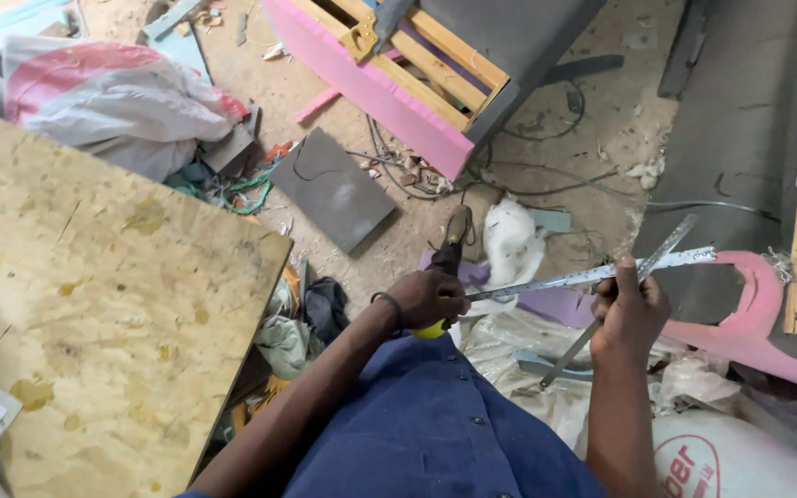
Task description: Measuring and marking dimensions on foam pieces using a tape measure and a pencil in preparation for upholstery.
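Right hand (627,318), lower right of centre in the frame, is fisted around two thin metal strips: a long steel ruler (592,275) that runs nearly level from centre frame out to the right, and a second flat metal bar (643,267) crossing it on a diagonal from upper right down to lower left. Fingers fully wrapped, both strips pinched together where they cross. Left hand (428,297), at centre frame, is clamped on a tool with a yellow handle end (431,329); its dark upper part pokes toward the top of the frame and I can't tell what tool it is. The ruler's near end sits touching or just beside my left knuckles. Handling judgement: strips look light, stiff along their length but springy and thin, edges likely sharp-ish, bare metal probably slick, so gripping at the crossing point with a full fist seems best to stop them scissoring; the long free ends would whip if held near one tip. Plywood sheet (103,304) fills the left of the frame, pink foam-edged wooden frame (398,83) at top centre, curved pink foam piece (749,323) at right, grey board (332,189) on the floor upper centre, white sacks (740,452) lower right.
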